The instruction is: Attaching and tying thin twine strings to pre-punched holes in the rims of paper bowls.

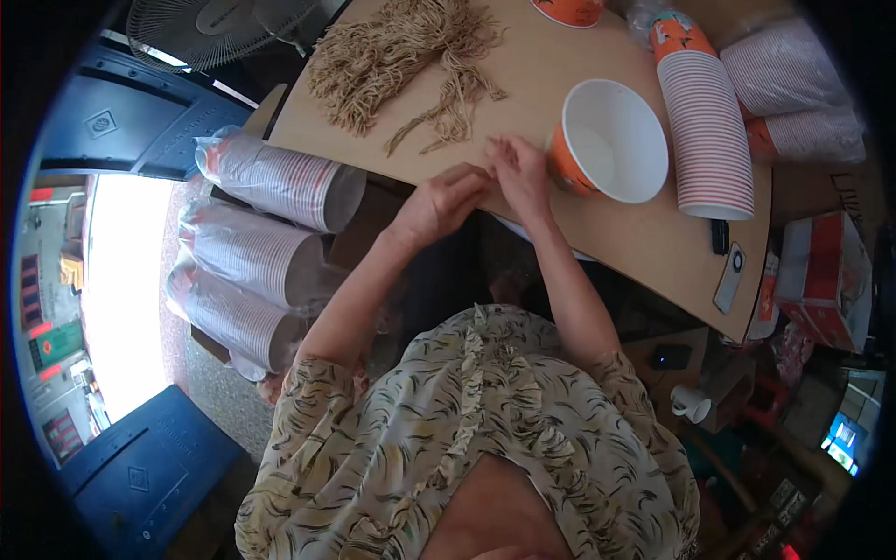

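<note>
Brown surface (pixel 532 65) carries tan cords (pixel 392 65) heaped toward its far left and an open orange-and-white tub (pixel 616 140) beside the right hand (pixel 519 177), probably for easy reach. Left hand (pixel 446 201) meets right, fingers bunched; what either grip holds, I cannot tell.

Tan desk (pixel 541 70) from 11 to 3 o'clock. Beige strands (pixel 401 56) at 12. Between 1 and 2, a tub (pixel 611 140), white inside, orange outside. At 2, a stack (pixel 709 135) banded white and reddish, orange-ended. Cream blouse (pixel 401 439) at 6, dark brushstroke pattern. Blue panels (pixel 163 457) at 8 and 10. Red-and-white box (pixel 812 261) at 3.
</note>
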Available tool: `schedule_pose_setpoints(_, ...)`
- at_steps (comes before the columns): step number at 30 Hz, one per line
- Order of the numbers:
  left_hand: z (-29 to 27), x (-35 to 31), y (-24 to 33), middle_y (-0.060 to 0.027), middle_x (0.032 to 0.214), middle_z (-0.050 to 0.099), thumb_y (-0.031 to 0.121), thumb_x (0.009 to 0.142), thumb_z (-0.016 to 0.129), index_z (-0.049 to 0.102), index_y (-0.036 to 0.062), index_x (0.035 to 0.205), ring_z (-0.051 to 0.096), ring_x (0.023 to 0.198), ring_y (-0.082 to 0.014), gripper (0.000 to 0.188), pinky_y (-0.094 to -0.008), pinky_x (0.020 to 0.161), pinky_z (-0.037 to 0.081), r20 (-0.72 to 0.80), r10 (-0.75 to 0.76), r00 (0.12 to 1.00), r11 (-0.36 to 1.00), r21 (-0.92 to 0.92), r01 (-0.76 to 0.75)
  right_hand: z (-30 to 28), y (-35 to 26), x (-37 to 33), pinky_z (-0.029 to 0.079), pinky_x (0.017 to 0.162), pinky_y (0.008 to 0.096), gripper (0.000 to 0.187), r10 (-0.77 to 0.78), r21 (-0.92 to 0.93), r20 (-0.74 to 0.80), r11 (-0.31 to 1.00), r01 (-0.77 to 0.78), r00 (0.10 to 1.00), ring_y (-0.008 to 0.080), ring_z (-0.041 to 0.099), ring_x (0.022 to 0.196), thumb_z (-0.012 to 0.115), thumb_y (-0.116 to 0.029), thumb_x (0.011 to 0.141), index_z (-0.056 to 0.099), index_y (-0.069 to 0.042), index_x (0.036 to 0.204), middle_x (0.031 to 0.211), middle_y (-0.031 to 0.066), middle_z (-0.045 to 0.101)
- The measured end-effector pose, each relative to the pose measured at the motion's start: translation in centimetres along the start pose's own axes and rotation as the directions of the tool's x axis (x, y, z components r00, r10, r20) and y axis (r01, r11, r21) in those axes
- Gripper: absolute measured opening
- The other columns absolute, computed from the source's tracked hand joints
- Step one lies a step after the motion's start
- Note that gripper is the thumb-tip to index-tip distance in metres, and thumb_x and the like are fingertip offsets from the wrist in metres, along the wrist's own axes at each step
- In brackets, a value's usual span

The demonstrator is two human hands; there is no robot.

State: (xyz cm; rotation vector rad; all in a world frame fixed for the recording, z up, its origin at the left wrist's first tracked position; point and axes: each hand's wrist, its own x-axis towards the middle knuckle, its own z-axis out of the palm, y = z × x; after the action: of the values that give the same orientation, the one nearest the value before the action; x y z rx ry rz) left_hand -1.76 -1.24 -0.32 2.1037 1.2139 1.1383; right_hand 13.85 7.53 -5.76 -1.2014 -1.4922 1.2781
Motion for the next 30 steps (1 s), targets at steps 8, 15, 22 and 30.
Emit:
schedule_pose_setpoints(8, -0.2, 0.1, -2.6, -0.0106, 0.094, 0.062, 0.003, 0.081, 0.064, 0.06, 0.0035, 0.093, 0.065, 0.085, -0.0328, 0.012, -0.0422, 0.073, 0.055, 0.054, 0.071, 0.996, 0.994, 0.079, -0.075, 5.0, -5.5, 7.1, 0.053, 0.068, 0.0323, 0.02, 0.133, -0.418, -0.067, 0.896, -0.149, 0.989, 0.0141, 0.068, 0.07, 0.076, -0.023, 0.084, 0.074, -0.004, 0.086, 0.076, 0.0064, 0.073)
schedule_pose_setpoints(15, -0.5, -0.2, -2.4, -0.0107, 0.092, 0.062, 0.005, 0.082, 0.066, 0.061, 0.0036, 0.09, 0.066, 0.083, -0.0324, 0.009, -0.042, 0.072, 0.055, 0.085, 0.057, 0.995, 0.995, 0.072, -0.063, 4.3, -2.7, 8.1, 0.052, 0.066, 0.0352, 0.024, 0.121, -0.255, -0.034, 0.959, -0.126, 0.992, 0.0193, 0.067, 0.063, 0.072, -0.03, 0.081, 0.076, -0.006, 0.085, 0.07, 0.0065, 0.071)
schedule_pose_setpoints(22, -1.0, 0.1, -1.8, -0.0109, 0.09, 0.063, 0.005, 0.084, 0.066, 0.063, 0.0041, 0.092, 0.066, 0.085, -0.0329, 0.009, -0.043, 0.073, 0.055, 0.027, 0.022, 0.999, 0.999, 0.04, -0.023, 4.9, -3.4, 7.7, 0.055, 0.072, 0.037, 0.025, 0.069, -0.437, -0.054, 0.895, -0.085, 0.996, 0.0242, 0.072, 0.074, 0.073, -0.034, 0.081, 0.08, -0.012, 0.089, 0.079, 0.0079, 0.075)
schedule_pose_setpoints(30, -3.9, 2.2, -6.2, -0.0167, 0.093, 0.067, 0.004, 0.084, 0.068, 0.068, 0.002, 0.096, 0.067, 0.08, -0.0347, 0.012, -0.0391, 0.072, 0.055, -0.217, -0.252, 0.943, 0.965, 0.01, 0.261, 5.5, -5.7, 7.6, 0.057, 0.075, 0.0412, 0.025, 0.135, -0.569, -0.062, 0.809, -0.146, 0.989, 0.0294, 0.073, 0.081, 0.074, -0.037, 0.079, 0.08, -0.016, 0.091, 0.087, 0.0088, 0.076)
